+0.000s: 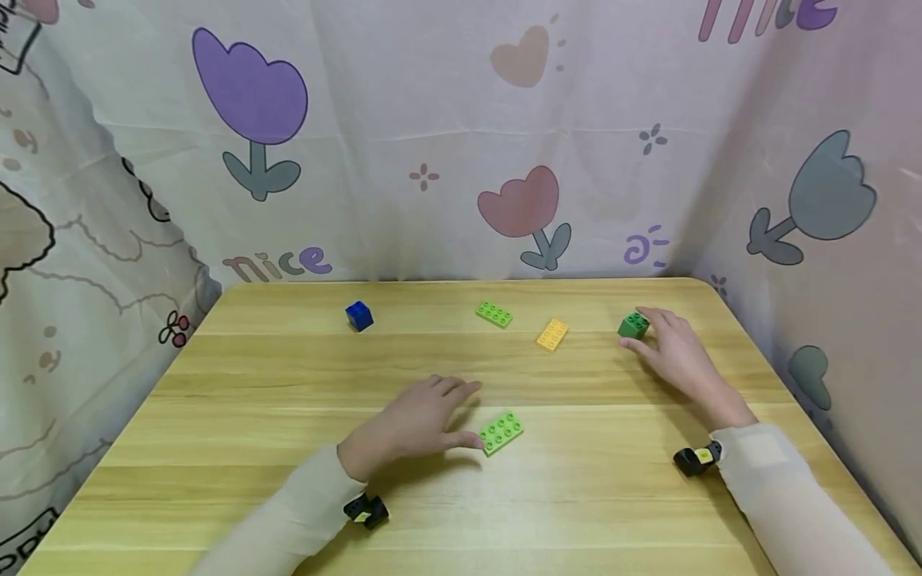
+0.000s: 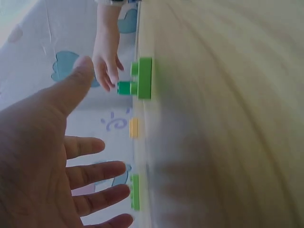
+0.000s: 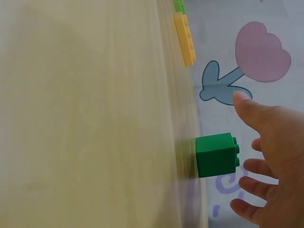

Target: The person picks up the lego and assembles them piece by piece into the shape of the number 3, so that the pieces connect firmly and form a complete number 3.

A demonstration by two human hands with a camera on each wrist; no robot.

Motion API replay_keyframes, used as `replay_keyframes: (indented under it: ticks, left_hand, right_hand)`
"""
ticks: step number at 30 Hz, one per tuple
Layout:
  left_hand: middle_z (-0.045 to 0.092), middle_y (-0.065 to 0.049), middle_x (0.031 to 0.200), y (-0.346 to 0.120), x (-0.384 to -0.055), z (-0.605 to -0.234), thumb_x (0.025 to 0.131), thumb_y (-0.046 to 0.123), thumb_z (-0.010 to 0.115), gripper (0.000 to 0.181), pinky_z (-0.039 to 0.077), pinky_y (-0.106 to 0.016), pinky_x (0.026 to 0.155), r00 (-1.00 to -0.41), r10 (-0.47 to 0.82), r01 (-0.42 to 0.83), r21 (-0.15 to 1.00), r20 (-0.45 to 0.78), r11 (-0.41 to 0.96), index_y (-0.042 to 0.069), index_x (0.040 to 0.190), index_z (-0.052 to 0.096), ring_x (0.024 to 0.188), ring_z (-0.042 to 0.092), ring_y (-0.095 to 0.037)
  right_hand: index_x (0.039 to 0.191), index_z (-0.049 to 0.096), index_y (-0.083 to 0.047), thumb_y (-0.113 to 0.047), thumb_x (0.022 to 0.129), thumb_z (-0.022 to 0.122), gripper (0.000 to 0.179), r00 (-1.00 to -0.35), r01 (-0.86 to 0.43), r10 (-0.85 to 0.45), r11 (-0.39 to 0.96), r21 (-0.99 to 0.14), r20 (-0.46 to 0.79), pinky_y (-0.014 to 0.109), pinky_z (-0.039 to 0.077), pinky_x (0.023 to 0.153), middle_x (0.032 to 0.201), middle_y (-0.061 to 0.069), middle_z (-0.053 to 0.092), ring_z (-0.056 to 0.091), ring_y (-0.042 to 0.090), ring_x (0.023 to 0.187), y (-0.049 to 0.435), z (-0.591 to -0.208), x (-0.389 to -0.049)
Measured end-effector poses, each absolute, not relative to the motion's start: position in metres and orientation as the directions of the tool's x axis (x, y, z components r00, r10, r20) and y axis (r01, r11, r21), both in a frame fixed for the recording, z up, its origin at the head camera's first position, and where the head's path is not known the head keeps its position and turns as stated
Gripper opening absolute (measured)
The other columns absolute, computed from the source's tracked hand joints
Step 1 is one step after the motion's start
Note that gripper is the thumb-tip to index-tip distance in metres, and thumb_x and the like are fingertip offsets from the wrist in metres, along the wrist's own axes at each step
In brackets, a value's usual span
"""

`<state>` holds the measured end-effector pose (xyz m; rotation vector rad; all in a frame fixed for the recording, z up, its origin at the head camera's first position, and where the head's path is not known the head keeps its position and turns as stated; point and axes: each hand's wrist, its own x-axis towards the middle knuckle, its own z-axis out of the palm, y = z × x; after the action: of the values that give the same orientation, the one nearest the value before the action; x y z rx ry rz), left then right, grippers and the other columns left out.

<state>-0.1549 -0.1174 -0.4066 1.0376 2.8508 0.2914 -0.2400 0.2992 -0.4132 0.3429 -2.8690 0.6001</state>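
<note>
My right hand [image 1: 679, 352] is at the dark green building brick [image 1: 633, 325] near the table's far right. In the right wrist view, the fingers are spread beside this green brick [image 3: 216, 155], with a gap between it and the thumb. Lower down, my left hand [image 1: 414, 420] hovers over the table with its fingers extended. Its thumb tip is close to the left end of a flat lime green brick [image 1: 502, 433]; whether they touch I cannot tell. The left wrist view shows nothing in the palm of the left hand [image 2: 47, 161].
Toward the back of the wooden table [image 1: 288, 384] lie a blue brick [image 1: 359, 316] at left, a second flat lime green brick [image 1: 494, 314] and a flat yellow brick [image 1: 552, 334]. A printed cloth [image 1: 403, 96] hangs behind the table and along both sides.
</note>
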Motion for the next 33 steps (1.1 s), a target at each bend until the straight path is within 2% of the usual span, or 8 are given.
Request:
replay_keyframes:
  ticks: [5,10,21,26,33]
  left_hand:
    - [0.056,-0.007,0.134,-0.105,-0.151,-0.410,0.086,0.074,0.048,0.086,0.041,-0.043,0.102,-0.738,0.674,0.658,0.193,-0.027,0.728,0.013,0.146,0.045,0.121,0.053,-0.026]
    - [0.060,-0.004,0.125,-0.095,-0.146,-0.411,0.087,0.072,0.048,0.081,0.046,-0.038,0.095,-0.712,0.701,0.689,0.164,-0.032,0.707,0.012,0.142,0.050,0.112,0.057,-0.021]
    - [0.060,0.002,0.109,-0.084,-0.147,-0.412,0.087,0.063,0.060,0.065,0.047,-0.028,0.081,-0.693,0.721,0.715,0.109,-0.026,0.691,0.013,0.128,0.060,0.092,0.054,-0.011]
    - [0.060,0.001,0.112,-0.083,-0.148,-0.413,0.087,0.059,0.063,0.063,0.048,-0.029,0.084,-0.695,0.717,0.710,0.106,-0.051,0.696,0.014,0.131,0.059,0.095,0.055,-0.012]
    - [0.059,0.002,0.111,-0.084,-0.147,-0.413,0.089,0.055,0.064,0.058,0.047,-0.028,0.083,-0.693,0.717,0.707,0.130,-0.067,0.695,0.015,0.132,0.060,0.093,0.054,-0.009]
  right_hand:
    - [0.142,0.039,0.008,-0.043,0.095,0.063,0.073,-0.962,-0.237,-0.167,0.904,-0.355,0.216,0.065,0.028,0.102,0.137,0.036,0.041,0.038,0.055,0.123,0.298,-0.414,-0.245]
    - [0.138,0.043,0.010,-0.031,0.096,0.064,0.063,-0.963,-0.221,-0.157,0.925,-0.308,0.217,0.066,0.033,0.098,0.130,0.038,0.046,0.044,0.056,0.115,0.298,-0.413,-0.249]
    - [0.136,0.046,0.012,-0.026,0.097,0.061,0.057,-0.956,-0.230,-0.190,0.958,-0.171,0.222,0.064,0.040,0.092,0.123,0.039,0.051,0.052,0.055,0.108,0.296,-0.411,-0.254]
    - [0.132,0.050,0.012,-0.018,0.097,0.061,0.047,-0.937,-0.269,-0.222,0.951,-0.153,0.269,0.062,0.044,0.087,0.116,0.036,0.057,0.057,0.052,0.101,0.295,-0.413,-0.255]
    - [0.130,0.051,0.013,-0.016,0.096,0.061,0.045,-0.941,-0.261,-0.210,0.950,-0.171,0.266,0.062,0.045,0.085,0.116,0.036,0.057,0.057,0.052,0.100,0.294,-0.416,-0.255]
